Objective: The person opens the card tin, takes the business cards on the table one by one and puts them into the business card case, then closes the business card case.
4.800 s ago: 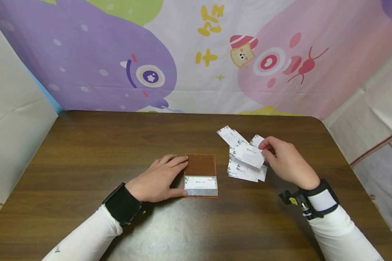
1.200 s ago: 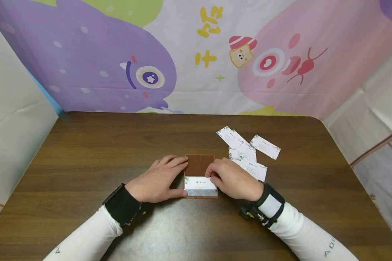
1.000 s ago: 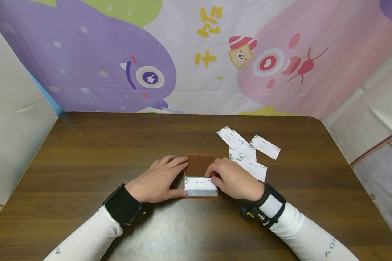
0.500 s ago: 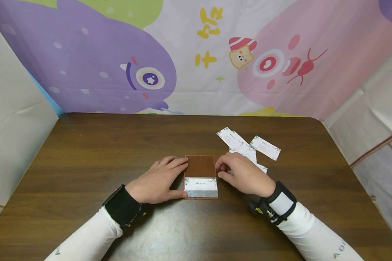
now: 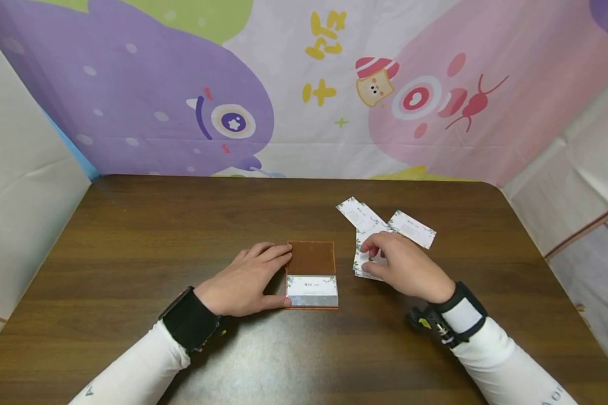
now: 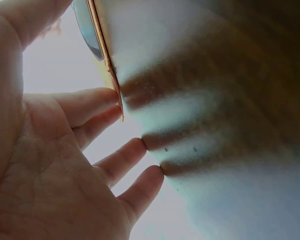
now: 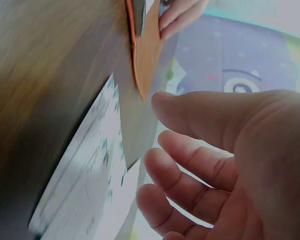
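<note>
A brown card holder [image 5: 311, 257] lies unfolded on the table, with a white business card [image 5: 311, 285] in its lower pocket. My left hand [image 5: 243, 278] rests on its left edge, fingers spread, fingertips and thumb touching it. In the left wrist view the holder's thin edge [image 6: 115, 82] meets the fingertips. Over a loose pile of white business cards [image 5: 362, 216] with leaf prints hovers my right hand [image 5: 407, 264]. Its thumb and fingers are bent and apart, with nothing between them in the right wrist view, close above the cards [image 7: 90, 170]. The hand partly hides the pile.
One business card [image 5: 412, 228] sticks out at the right of the pile. The brown wooden table [image 5: 182, 214] ends at a cartoon-printed cloth [image 5: 314, 140] behind. Pale cloth panels stand at both sides.
My right hand came from the pile to the card holder's pocket, let go of a business card there and moved back right over the pile. The left hand has stayed in place.
</note>
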`<state>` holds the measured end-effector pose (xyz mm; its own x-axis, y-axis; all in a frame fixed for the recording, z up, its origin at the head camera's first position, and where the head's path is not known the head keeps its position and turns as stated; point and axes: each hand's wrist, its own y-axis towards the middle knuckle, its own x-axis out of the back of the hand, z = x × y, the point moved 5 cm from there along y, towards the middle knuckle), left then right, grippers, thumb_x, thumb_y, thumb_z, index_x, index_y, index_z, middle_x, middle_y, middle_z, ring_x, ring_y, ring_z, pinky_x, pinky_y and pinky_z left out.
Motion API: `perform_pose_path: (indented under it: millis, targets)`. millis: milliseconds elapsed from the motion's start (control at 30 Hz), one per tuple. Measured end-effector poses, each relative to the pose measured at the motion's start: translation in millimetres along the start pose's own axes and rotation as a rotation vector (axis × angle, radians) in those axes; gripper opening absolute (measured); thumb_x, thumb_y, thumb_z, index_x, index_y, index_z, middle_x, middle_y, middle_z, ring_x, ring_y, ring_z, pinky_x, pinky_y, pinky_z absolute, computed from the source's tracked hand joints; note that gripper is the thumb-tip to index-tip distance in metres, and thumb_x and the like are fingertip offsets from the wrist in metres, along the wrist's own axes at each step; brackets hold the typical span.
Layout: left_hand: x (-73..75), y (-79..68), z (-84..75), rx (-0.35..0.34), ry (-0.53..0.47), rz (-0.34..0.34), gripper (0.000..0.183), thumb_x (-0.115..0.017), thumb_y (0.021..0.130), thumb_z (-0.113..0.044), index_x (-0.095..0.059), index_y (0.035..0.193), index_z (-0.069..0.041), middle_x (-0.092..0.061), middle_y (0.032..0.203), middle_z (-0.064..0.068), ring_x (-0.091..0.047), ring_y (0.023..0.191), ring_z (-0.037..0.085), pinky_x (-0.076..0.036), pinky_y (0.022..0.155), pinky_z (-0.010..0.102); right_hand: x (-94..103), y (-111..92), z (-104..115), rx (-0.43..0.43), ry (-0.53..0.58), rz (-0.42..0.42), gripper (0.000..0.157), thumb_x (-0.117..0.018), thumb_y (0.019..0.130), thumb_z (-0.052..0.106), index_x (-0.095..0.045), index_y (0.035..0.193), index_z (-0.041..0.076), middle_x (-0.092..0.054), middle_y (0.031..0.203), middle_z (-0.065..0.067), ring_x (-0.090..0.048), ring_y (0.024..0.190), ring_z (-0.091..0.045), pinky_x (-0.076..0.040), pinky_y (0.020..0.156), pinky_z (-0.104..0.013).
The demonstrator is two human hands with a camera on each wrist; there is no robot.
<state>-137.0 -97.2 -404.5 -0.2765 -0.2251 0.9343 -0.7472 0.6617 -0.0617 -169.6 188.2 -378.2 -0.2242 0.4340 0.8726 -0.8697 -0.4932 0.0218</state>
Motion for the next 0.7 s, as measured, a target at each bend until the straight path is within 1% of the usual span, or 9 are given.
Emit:
perform_pose_path:
  millis: [133,367,567,700]
  targets:
    - [-0.6,0.3,0.1,0.002,-0.002,0.003,0.090,-0.075,0.095,-0.057,-0.046,0.160,-0.003,-0.038,0.168,0.009,-0.033,0.153,0.036,-0.037,0.115,0.061,4.6,-5,-11,-0.037,-0.018,0.006,0.023,-0.081,0.093,0.015,-0.073,0.113,0.007,-0.069,0.100,-0.001,-0.061,0.093,-0.022,-0.051,0.084,-0.042]
    - [-0.3,0.0,-0.2,-0.005,0.004,-0.007,0.090,-0.075,0.095,-0.057,-0.047,0.159,-0.002,-0.039,0.167,0.010,-0.034,0.152,0.036,-0.037,0.114,0.062,10.0,-15,-28,-0.084,-0.063,-0.002,0.030,-0.084,0.090,0.017,-0.072,0.114,0.004,-0.069,0.101,-0.005,-0.062,0.094,-0.024,-0.052,0.085,-0.044]
    - [-0.4,0.1,-0.1,0.000,0.002,0.000,0.090,-0.075,0.095,-0.058,-0.046,0.160,-0.003,-0.038,0.168,0.009,-0.033,0.152,0.036,-0.037,0.115,0.061,15.6,-23,-39,-0.124,-0.098,0.011,0.038,-0.087,0.088,0.021,-0.072,0.116,0.002,-0.068,0.102,-0.006,-0.061,0.094,-0.025,-0.051,0.086,-0.046]
    - [-0.6,0.3,-0.4,0.001,0.003,0.001,0.090,-0.075,0.095,-0.058,-0.046,0.160,-0.003,-0.039,0.168,0.009,-0.033,0.153,0.036,-0.037,0.115,0.061,17.8,-27,-45,-0.149,-0.106,0.021,0.039,-0.088,0.087,0.022,-0.072,0.117,0.001,-0.069,0.103,-0.007,-0.061,0.094,-0.025,-0.050,0.087,-0.046]
